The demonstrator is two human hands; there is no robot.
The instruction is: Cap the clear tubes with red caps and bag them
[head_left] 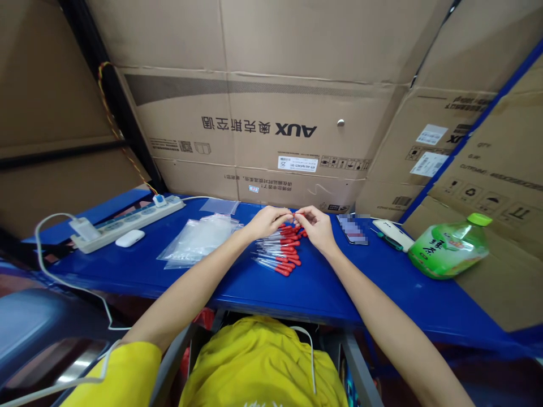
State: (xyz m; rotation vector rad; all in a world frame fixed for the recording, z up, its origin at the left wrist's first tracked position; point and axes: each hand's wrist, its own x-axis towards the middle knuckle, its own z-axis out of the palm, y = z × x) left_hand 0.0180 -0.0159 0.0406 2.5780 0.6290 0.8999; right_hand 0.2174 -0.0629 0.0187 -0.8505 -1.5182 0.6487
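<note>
Left hand [269,222] and right hand [317,227] met near the centre of the frame, thumb and forefinger of each drawn together. Both appeared to be pinched on one small red piece [300,215]; the fingers hid most of it, so its full shape could not be told.

Droppers [290,250] (probable identification: slender clear stems, red bulb-like ends) lay in a loose, overlapping row on the blue table [250,289], just below the hands, red ends toward frame right. No reliable count; stems overlapped.

Progress, by judgement: partway. Many droppers lay with stem and red end together and looked complete. The piece between the fingers was judged unfinished. Red bits beneath the right hand might have been loose; not confirmed. Clear plastic bags [199,242] lay flat in a stack, centre left, with no dropper visible inside.
</note>
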